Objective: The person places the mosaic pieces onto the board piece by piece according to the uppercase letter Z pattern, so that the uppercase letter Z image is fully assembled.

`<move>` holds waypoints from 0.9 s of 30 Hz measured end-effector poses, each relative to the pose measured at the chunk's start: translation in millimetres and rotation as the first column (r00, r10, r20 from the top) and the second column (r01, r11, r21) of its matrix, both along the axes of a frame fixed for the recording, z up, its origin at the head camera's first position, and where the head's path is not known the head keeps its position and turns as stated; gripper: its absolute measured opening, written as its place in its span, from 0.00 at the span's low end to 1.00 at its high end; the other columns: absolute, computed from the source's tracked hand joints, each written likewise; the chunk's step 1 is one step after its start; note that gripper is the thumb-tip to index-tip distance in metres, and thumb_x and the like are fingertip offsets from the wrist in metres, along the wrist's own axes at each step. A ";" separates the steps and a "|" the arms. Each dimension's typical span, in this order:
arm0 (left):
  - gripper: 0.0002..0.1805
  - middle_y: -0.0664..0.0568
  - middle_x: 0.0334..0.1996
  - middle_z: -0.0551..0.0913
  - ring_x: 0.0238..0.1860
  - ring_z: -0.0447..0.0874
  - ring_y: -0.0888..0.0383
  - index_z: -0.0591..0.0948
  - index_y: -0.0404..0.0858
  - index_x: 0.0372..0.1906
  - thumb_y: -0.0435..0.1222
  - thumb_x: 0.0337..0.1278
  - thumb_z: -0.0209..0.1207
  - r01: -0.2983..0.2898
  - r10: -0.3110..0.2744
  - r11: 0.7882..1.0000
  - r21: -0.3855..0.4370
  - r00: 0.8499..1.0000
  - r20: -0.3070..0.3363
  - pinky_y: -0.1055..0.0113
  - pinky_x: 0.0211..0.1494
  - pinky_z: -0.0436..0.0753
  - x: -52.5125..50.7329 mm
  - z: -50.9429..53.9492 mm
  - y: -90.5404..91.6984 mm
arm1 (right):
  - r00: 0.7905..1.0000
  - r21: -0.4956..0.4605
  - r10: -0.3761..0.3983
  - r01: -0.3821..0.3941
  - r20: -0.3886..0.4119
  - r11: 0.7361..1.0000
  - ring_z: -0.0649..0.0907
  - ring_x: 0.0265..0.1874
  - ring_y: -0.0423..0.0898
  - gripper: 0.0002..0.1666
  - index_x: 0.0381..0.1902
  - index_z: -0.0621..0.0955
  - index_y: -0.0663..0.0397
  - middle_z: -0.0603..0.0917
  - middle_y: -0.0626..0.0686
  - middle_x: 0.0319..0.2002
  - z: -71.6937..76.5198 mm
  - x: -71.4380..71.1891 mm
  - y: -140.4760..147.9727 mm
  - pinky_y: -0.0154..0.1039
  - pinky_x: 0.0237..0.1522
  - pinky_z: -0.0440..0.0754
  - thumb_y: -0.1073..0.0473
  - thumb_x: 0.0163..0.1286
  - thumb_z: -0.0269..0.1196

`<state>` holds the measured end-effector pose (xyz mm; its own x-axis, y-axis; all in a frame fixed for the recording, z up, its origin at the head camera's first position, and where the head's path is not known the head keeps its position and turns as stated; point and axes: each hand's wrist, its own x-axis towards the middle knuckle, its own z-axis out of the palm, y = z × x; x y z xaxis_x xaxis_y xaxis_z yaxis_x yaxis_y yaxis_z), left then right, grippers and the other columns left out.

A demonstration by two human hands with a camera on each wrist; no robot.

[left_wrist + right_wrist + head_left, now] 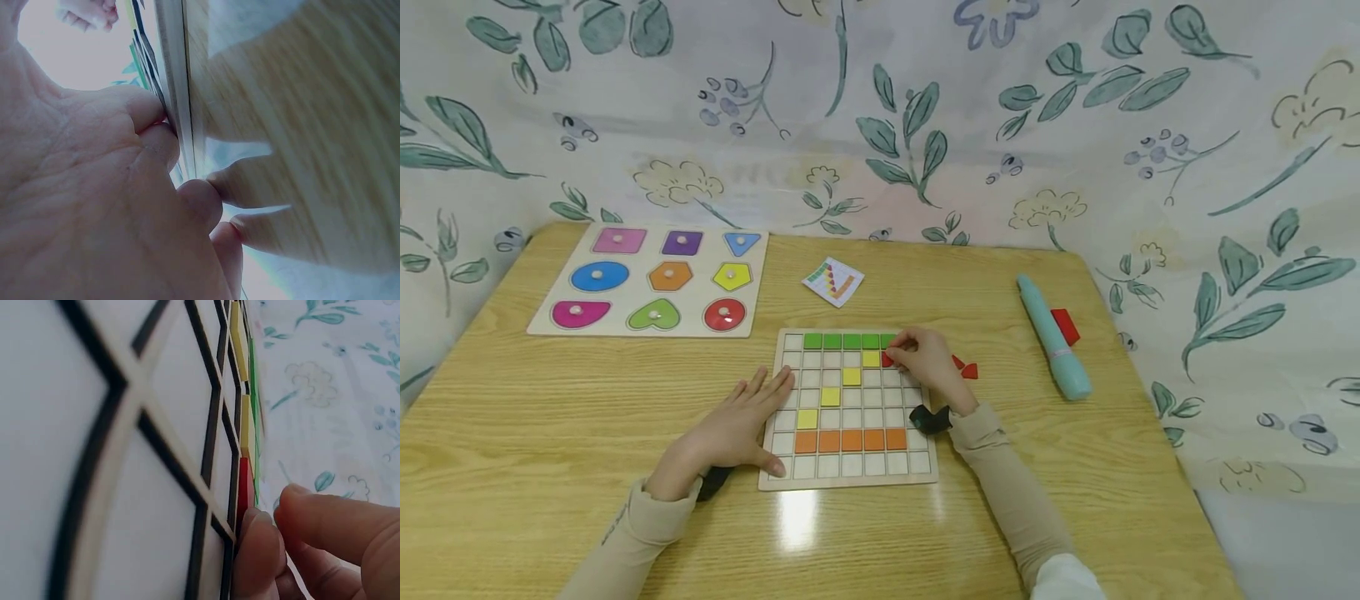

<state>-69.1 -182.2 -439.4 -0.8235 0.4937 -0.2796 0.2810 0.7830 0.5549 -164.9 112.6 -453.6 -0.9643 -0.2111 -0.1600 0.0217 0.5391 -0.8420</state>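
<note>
A wooden grid board lies on the table, holding a row of green square tiles, a diagonal of yellow square tiles and a row of orange square tiles. At the upper right of the grid, my right hand holds a red square tile by its edge beside the topmost yellow tile. The right wrist view shows a fingertip on that tile, partly hiding it. My left hand is spread, thumb and fingers resting on the board's left edge.
Loose red pieces lie right of the board. Behind it is a small printed pattern card. A knobbed shape puzzle occupies the back left. On the right lie a light-blue stick-shaped object and a red block. A patterned cloth hangs behind.
</note>
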 end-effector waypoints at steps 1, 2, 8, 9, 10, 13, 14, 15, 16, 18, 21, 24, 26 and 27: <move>0.69 0.38 0.78 0.45 0.76 0.34 0.32 0.50 0.32 0.76 0.54 0.27 0.76 0.000 0.000 1.000 -0.002 1.000 -0.001 0.34 0.75 0.41 0.0 0.4 0.2 | 1.000 -0.003 0.013 -0.013 0.002 1.000 0.81 0.23 0.41 0.06 0.38 0.83 0.61 0.85 0.56 0.29 0.1 0.0 0.8 0.30 0.27 0.79 0.63 0.66 0.64; 0.69 0.38 0.78 0.45 0.76 0.34 0.32 0.50 0.32 0.76 0.54 0.27 0.75 0.001 -0.001 1.000 -0.002 1.000 -0.001 0.35 0.75 0.41 0.0 0.5 0.4 | 1.000 -0.005 0.027 -0.027 0.007 1.000 0.81 0.24 0.41 0.07 0.39 0.83 0.61 0.85 0.56 0.30 0.3 0.2 2.1 0.30 0.28 0.80 0.62 0.67 0.64; 0.69 0.39 0.78 0.44 0.77 0.34 0.33 0.49 0.33 0.76 0.54 0.28 0.75 0.014 -0.014 1.000 -0.006 1.000 -0.002 0.35 0.75 0.41 -1.6 -1.0 3.1 | 0.993 -0.056 0.096 -0.092 0.062 0.994 0.84 0.31 0.49 0.15 0.49 0.80 0.65 0.84 0.63 0.39 4.5 -1.2 21.1 0.36 0.36 0.83 0.59 0.72 0.58; 0.69 0.39 0.78 0.44 0.77 0.34 0.33 0.49 0.33 0.76 0.54 0.28 0.75 0.014 -0.014 1.000 -0.007 1.000 0.000 0.35 0.75 0.41 -1.9 -1.2 3.6 | 0.993 -0.050 0.099 -0.097 0.056 0.994 0.83 0.31 0.50 0.16 0.50 0.80 0.66 0.84 0.64 0.39 5.9 -2.3 25.8 0.36 0.35 0.83 0.59 0.72 0.58; 0.69 0.40 0.78 0.44 0.77 0.34 0.33 0.49 0.33 0.76 0.54 0.28 0.75 0.014 -0.014 1.000 -0.009 1.000 0.001 0.35 0.75 0.40 -2.2 -1.4 4.0 | 0.994 -0.044 0.099 -0.097 0.051 0.994 0.83 0.32 0.51 0.17 0.51 0.80 0.66 0.84 0.64 0.39 7.6 -3.2 31.0 0.37 0.34 0.82 0.59 0.72 0.58; 0.69 0.40 0.78 0.44 0.77 0.34 0.33 0.49 0.33 0.76 0.54 0.28 0.75 0.017 -0.017 1.000 -0.013 1.000 0.001 0.35 0.75 0.40 -2.2 -1.7 4.7 | 0.996 0.038 0.089 -0.089 0.010 0.995 0.81 0.33 0.49 0.17 0.51 0.80 0.64 0.84 0.62 0.39 12.3 -5.1 48.6 0.34 0.34 0.79 0.58 0.71 0.60; 0.69 0.40 0.78 0.44 0.77 0.34 0.33 0.49 0.33 0.76 0.54 0.28 0.75 0.018 -0.018 1.000 -0.014 1.000 0.001 0.35 0.75 0.40 -2.1 -1.6 4.9 | 0.996 0.067 0.089 -0.089 0.014 0.994 0.82 0.34 0.51 0.18 0.52 0.80 0.64 0.83 0.62 0.40 13.8 -5.6 54.5 0.35 0.35 0.79 0.58 0.70 0.61; 0.69 0.40 0.78 0.44 0.77 0.34 0.33 0.49 0.33 0.76 0.54 0.28 0.75 0.018 -0.018 1.000 -0.015 1.000 0.001 0.35 0.75 0.40 -1.8 -1.5 4.9 | 0.995 0.101 0.095 -0.097 0.020 0.990 0.81 0.38 0.51 0.19 0.53 0.79 0.64 0.83 0.62 0.42 14.4 -5.9 60.6 0.36 0.38 0.78 0.58 0.68 0.62; 0.69 0.40 0.78 0.44 0.77 0.34 0.33 0.49 0.33 0.76 0.54 0.28 0.75 0.018 -0.018 1.000 -0.016 1.000 0.002 0.36 0.75 0.40 -1.5 -1.4 4.9 | 0.994 0.126 0.102 -0.106 0.042 0.986 0.80 0.40 0.52 0.21 0.54 0.78 0.64 0.81 0.63 0.44 15.7 -5.8 66.1 0.37 0.40 0.78 0.58 0.67 0.64; 0.69 0.40 0.78 0.44 0.77 0.34 0.33 0.49 0.33 0.76 0.53 0.28 0.76 0.017 -0.017 1.000 -0.016 1.000 0.004 0.36 0.76 0.40 -0.8 -0.8 4.6 | 0.989 0.189 0.122 -0.135 0.079 0.973 0.78 0.44 0.53 0.24 0.55 0.77 0.64 0.80 0.63 0.46 17.8 -5.5 74.9 0.39 0.44 0.77 0.59 0.64 0.67; 0.69 0.39 0.78 0.44 0.77 0.34 0.33 0.49 0.33 0.76 0.53 0.29 0.76 0.010 -0.010 1.000 -0.010 1.000 0.002 0.36 0.75 0.41 0.1 0.3 3.4 | 0.978 0.230 0.154 -0.183 0.139 0.956 0.76 0.47 0.54 0.26 0.54 0.75 0.65 0.77 0.63 0.48 19.8 -4.9 81.6 0.44 0.48 0.76 0.60 0.61 0.69; 0.69 0.39 0.78 0.44 0.77 0.34 0.33 0.49 0.33 0.76 0.52 0.29 0.76 0.006 -0.006 1.000 -0.007 1.000 -0.005 0.35 0.75 0.41 0.5 0.9 1.8 | 0.978 0.261 0.167 -0.195 0.126 0.945 0.77 0.45 0.54 0.21 0.50 0.77 0.66 0.79 0.63 0.46 20.2 -5.1 80.6 0.46 0.49 0.77 0.62 0.60 0.68; 0.69 0.40 0.78 0.44 0.77 0.34 0.33 0.49 0.33 0.76 0.52 0.29 0.76 0.001 -0.001 1.000 -0.010 1.000 -0.004 0.36 0.76 0.41 0.9 0.2 0.4 | 0.981 0.274 0.167 -0.189 0.102 0.943 0.77 0.44 0.53 0.19 0.48 0.78 0.66 0.79 0.62 0.45 19.3 -5.4 76.8 0.46 0.49 0.77 0.63 0.60 0.68; 0.69 0.40 0.78 0.44 0.77 0.34 0.33 0.49 0.33 0.76 0.53 0.29 0.76 0.001 -0.001 1.000 -0.014 1.000 -0.005 0.36 0.75 0.41 1.4 -0.2 -0.4 | 0.982 0.274 0.164 -0.183 0.093 0.944 0.77 0.43 0.53 0.19 0.48 0.78 0.65 0.79 0.62 0.45 18.1 -5.7 74.6 0.46 0.48 0.77 0.63 0.60 0.68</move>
<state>-67.7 -182.6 -439.6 -0.8244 0.4905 -0.2825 0.2845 0.7906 0.5422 -170.6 187.2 -435.4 -0.9014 -0.3116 -0.3005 -0.0415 0.7531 -0.6565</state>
